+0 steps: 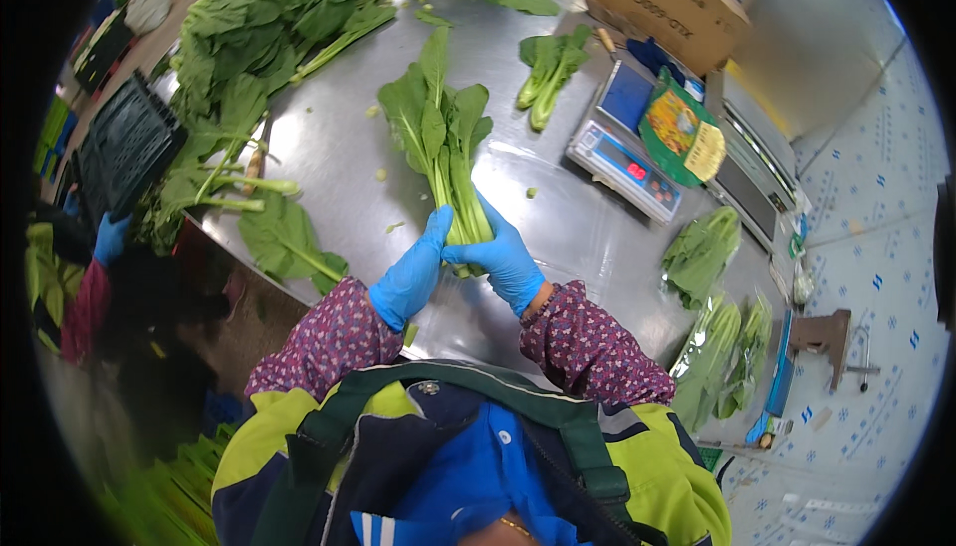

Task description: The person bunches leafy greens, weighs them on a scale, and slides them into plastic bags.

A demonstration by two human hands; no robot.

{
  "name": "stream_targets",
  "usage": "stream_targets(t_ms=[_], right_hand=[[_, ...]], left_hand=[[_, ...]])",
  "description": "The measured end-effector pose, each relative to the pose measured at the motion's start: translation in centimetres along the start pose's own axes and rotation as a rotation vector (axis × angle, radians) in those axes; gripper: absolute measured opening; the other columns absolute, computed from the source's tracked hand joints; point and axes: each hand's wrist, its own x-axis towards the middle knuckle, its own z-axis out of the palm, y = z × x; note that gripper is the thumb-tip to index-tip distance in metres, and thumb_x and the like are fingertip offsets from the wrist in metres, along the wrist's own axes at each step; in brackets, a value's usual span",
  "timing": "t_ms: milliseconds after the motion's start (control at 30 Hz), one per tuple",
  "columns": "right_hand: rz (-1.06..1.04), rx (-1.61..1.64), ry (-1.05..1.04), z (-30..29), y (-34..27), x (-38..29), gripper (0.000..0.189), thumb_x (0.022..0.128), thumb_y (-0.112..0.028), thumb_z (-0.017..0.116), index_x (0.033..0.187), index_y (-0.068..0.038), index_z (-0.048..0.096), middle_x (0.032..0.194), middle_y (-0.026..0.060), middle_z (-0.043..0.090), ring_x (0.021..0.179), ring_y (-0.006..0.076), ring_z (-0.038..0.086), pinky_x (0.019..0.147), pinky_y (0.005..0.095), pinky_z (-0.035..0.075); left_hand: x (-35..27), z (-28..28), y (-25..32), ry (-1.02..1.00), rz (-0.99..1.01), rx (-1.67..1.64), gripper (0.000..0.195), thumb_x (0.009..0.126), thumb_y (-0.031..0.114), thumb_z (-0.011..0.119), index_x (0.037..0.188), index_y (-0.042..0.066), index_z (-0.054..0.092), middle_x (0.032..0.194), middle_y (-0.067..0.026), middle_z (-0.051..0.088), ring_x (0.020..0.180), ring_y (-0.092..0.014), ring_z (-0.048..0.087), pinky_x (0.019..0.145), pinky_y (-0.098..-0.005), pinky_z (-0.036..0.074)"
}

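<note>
Both my hands wear blue gloves. My left hand (pixel 415 269) and my right hand (pixel 504 258) grip the pale stalk ends of a bunch of leafy greens (pixel 444 142), one from each side, over the steel table (pixel 336 127). The leaves point away from me. Beyond it to the right lies a smaller bunch of greens (pixel 551 71), near a digital scale (pixel 627 169) with a lit red display. A green packet with a printed picture (pixel 676 127) leans over the scale. Loose leaves (pixel 287 239) lie to the left, beside a wooden-handled tool (pixel 255 166) partly hidden by stalks.
A large heap of greens (pixel 254 38) covers the far left. Bagged greens (pixel 709 359) lie along the right edge. A cardboard box (pixel 665 4) stands at the back right, near a second scale (pixel 754 165). At left, a co-worker's gloved hand (pixel 112 238) touches a dark plastic crate (pixel 128 146).
</note>
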Motion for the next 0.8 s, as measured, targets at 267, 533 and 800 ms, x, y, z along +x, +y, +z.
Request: stream_targets(t_ms=[267, 533, 800], right_hand=[[-0.152, 0.295, 0.088, -7.7, -7.8, -3.9, 0.059, 0.079, -0.02, 0.063, 0.13, 0.0, 0.041, 0.107, 0.0149, 0.058, 0.084, 0.0236, 0.063, 0.068, 0.0316, 0.054], [-0.635, -0.067, 0.524, -17.6, -21.7, -4.2, 0.041, 0.082, -0.018, 0.063, 0.118, -0.002, 0.052, 0.098, 0.0116, 0.063, 0.079, 0.02, 0.064, 0.068, 0.0286, 0.053], [-0.666, -0.336, 0.775, -31.8, -19.1, 3.6, 0.051, 0.072, -0.006, 0.073, 0.118, -0.004, 0.052, 0.099, 0.0071, 0.062, 0.078, 0.0165, 0.062, 0.067, 0.0278, 0.052]], left_hand=[[1.6, 2.8, 2.2, 0.013, 0.028, 0.044, 0.054, 0.099, 0.045, 0.03, 0.132, 0.006, 0.046, 0.135, -0.0094, 0.047, 0.116, -0.021, 0.049, 0.096, -0.0346, 0.04], [3.3, -2.2, -1.1, 0.056, -0.107, 0.021, 0.045, 0.099, 0.036, 0.037, 0.12, 0.001, 0.055, 0.118, -0.0113, 0.058, 0.105, -0.021, 0.056, 0.093, -0.0349, 0.044], [4.4, -3.3, -1.7, 0.137, -0.101, 0.067, 0.038, 0.093, 0.032, 0.046, 0.11, 0.001, 0.061, 0.1, -0.0091, 0.063, 0.09, -0.018, 0.059, 0.083, -0.0309, 0.047]])
